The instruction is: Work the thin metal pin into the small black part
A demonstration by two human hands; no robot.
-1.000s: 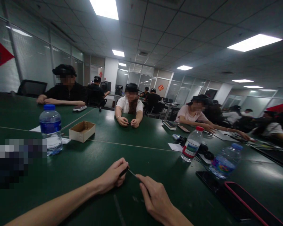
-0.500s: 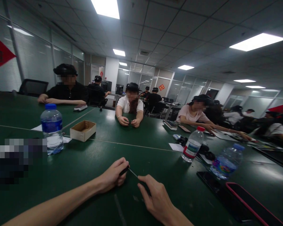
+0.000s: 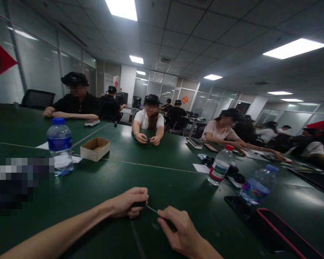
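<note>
My left hand (image 3: 129,203) rests low on the green table (image 3: 156,180), fingers curled round a small dark object (image 3: 138,204). A thin pale strand (image 3: 152,209) runs from it to my right hand (image 3: 179,228). That hand is pinched on the strand's other end, with something small and dark under its fingers. Both forearms lie near the table's front edge.
A blue-capped water bottle (image 3: 59,145) and an open cardboard box (image 3: 95,148) stand to the left. Two more bottles (image 3: 219,164) (image 3: 257,183) and two phones (image 3: 275,226) lie to the right. Several people sit round the far side.
Both hands have dropped a little lower toward the table and toward me. The strand between them lies flatter now.
</note>
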